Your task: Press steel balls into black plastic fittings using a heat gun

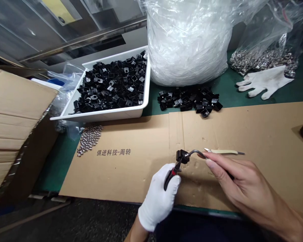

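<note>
- The gloved left hand (160, 195) is curled closed around black-and-red pliers (172, 174).
- Just past its fingertips, a small black piece (182, 156) sits at the nose of the pliers; how firmly it's gripped, I can't tell from here.
- The bare right hand (238, 174) pinches a curved metal tool (196, 151) between thumb and fingers, its bent end meeting that black piece, between the two hands.
- Just beyond the right fingers lies a cream-handled tool (223, 152), on the cardboard (141, 168) under both hands.
- Ahead of the hands there's a loose heap of black pieces (189, 99); farther off, to the left hand's side, a full white tray (108, 116).
</note>
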Available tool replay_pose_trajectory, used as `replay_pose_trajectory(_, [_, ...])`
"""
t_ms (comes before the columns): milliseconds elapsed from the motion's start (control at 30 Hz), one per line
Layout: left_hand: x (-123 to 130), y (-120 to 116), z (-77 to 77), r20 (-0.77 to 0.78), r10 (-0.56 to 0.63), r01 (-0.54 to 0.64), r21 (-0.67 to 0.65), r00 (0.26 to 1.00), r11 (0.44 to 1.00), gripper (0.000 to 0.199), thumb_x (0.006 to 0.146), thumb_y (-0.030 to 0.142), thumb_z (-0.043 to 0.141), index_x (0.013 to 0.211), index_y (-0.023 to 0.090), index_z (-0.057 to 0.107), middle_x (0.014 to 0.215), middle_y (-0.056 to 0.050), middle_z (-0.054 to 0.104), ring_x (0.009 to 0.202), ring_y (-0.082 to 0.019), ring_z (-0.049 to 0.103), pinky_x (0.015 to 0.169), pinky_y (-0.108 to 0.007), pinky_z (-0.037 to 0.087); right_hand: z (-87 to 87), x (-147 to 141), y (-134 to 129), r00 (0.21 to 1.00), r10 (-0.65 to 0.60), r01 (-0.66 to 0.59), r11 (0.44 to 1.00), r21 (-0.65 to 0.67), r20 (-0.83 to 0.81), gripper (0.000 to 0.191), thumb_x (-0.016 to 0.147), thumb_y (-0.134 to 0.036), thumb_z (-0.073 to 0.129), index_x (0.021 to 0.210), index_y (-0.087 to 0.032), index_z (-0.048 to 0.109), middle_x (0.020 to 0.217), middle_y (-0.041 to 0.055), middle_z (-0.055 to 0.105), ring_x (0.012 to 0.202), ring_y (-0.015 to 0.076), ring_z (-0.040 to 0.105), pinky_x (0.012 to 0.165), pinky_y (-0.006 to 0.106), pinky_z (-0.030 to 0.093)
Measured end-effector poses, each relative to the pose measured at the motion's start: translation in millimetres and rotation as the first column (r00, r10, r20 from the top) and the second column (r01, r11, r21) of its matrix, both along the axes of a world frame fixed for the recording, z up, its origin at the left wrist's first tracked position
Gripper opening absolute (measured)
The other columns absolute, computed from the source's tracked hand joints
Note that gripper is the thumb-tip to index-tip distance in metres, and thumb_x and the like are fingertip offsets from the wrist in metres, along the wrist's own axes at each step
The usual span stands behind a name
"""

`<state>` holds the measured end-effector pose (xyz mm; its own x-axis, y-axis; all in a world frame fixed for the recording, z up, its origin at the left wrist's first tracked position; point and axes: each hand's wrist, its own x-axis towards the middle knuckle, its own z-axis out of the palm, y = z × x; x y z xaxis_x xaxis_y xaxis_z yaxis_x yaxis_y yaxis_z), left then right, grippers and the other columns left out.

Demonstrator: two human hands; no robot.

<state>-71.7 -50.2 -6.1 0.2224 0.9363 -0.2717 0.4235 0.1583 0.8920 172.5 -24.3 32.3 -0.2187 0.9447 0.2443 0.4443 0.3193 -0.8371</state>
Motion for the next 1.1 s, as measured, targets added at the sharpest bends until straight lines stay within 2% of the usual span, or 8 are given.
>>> replay_pose_trajectory(167, [1,0,3.1,-0.012,-0.011,0.010,-0.011,1.000,1.000,0.036,0.104,0.042,0.051,0.127,0.019,0.068,0.113,-0.011,0.070,0.103,-0.026,0.064,0.097,-0.038,0.050,-3.9,1,-5,0.999,0.007,-0.008,1.000,-0.029,-0.033,0.036,0.109,-0.015,0.057,0.141,-0.029,0.064,0.132,-0.0006,0.069,0.109,0.0164,0.071,0.090,0.023,0.060])
replay_pose_trajectory(433, [8,0,8.2,0.078,-0.032,0.039,-0.094,0.996,0.995,0.034,0.106,0.047,0.046,0.101,0.018,0.062,0.084,-0.003,0.057,0.084,-0.019,0.056,0.082,-0.031,0.047,-7.3,1,-11,0.997,0.009,-0.015,0.996,-0.083,-0.074,0.040,0.110,-0.016,0.057,0.146,-0.033,0.060,0.138,-0.0042,0.064,0.120,0.0157,0.067,0.095,0.021,0.057])
replay_pose_trajectory(633, [17,-6,4.5,0.151,0.029,-0.005,-0.160,0.988,0.987,0.040,0.107,0.051,0.043,0.097,0.018,0.060,0.085,-0.003,0.058,0.077,-0.016,0.049,0.074,-0.029,0.042,-6.9,0,-11,0.993,-0.008,-0.008,0.991,-0.134,-0.120,0.039,0.111,-0.016,0.054,0.144,-0.035,0.061,0.139,-0.0047,0.064,0.123,0.0154,0.064,0.083,0.019,0.056])
replay_pose_trajectory(733, [21,-10,1.1,0.213,0.065,-0.010,-0.252,0.975,0.968,0.042,0.107,0.055,0.042,0.096,0.018,0.058,0.080,-0.001,0.053,0.069,-0.013,0.044,0.066,-0.028,0.039,-9.7,0,-12,0.987,-0.030,-0.001,0.981,-0.195,-0.156,0.032,0.112,-0.020,0.052,0.137,-0.033,0.066,0.123,-0.0028,0.070,0.110,0.0149,0.068,0.073,0.020,0.052])
replay_pose_trajectory(833, [26,-13,-0.4,0.282,0.127,-0.028,-0.332,0.951,0.943,0.044,0.105,0.059,0.043,0.093,0.018,0.054,0.075,0.001,0.047,0.063,-0.011,0.039,0.059,-0.027,0.034,-14.9,0,-17,0.958,-0.053,-0.056,0.929,-0.366,-0.283,0.025,0.115,-0.030,0.050,0.131,-0.029,0.068,0.087,-0.0017,0.065,0.075,0.0118,0.061,0.063,0.022,0.046])
replay_pose_trajectory(900, [30,-14,0.7,0.315,0.161,-0.038,-0.365,0.935,0.930,0.045,0.105,0.061,0.043,0.092,0.018,0.053,0.073,0.002,0.045,0.060,-0.010,0.037,0.056,-0.026,0.032,-19.1,-2,-21,0.910,-0.107,-0.130,0.844,-0.520,-0.401,0.029,0.115,-0.041,0.049,0.129,-0.025,0.068,0.072,-0.0027,0.049,0.061,0.0111,0.045,0.055,0.023,0.038])
replay_pose_trajectory(1000, [38,-13,3.1,0.366,0.232,-0.057,-0.430,0.901,0.901,0.046,0.104,0.062,0.045,0.091,0.019,0.052,0.070,0.003,0.043,0.058,-0.010,0.035,0.054,-0.025,0.030,-24.5,-6,-27,0.832,-0.214,-0.217,0.724,-0.655,-0.513,0.040,0.113,-0.053,0.048,0.128,-0.021,0.065,0.068,-0.0038,0.033,0.058,0.0116,0.031,0.050,0.024,0.026])
replay_pose_trajectory(1100, [46,-13,3.1,0.427,0.320,-0.071,-0.504,0.845,0.861,0.046,0.102,0.064,0.047,0.093,0.019,0.051,0.071,0.004,0.044,0.058,-0.009,0.038,0.053,-0.023,0.029,-28.7,-12,-31,0.796,-0.262,-0.225,0.709,-0.668,-0.546,0.040,0.113,-0.055,0.048,0.127,-0.020,0.063,0.068,-0.0040,0.029,0.058,0.0122,0.029,0.050,0.026,0.023])
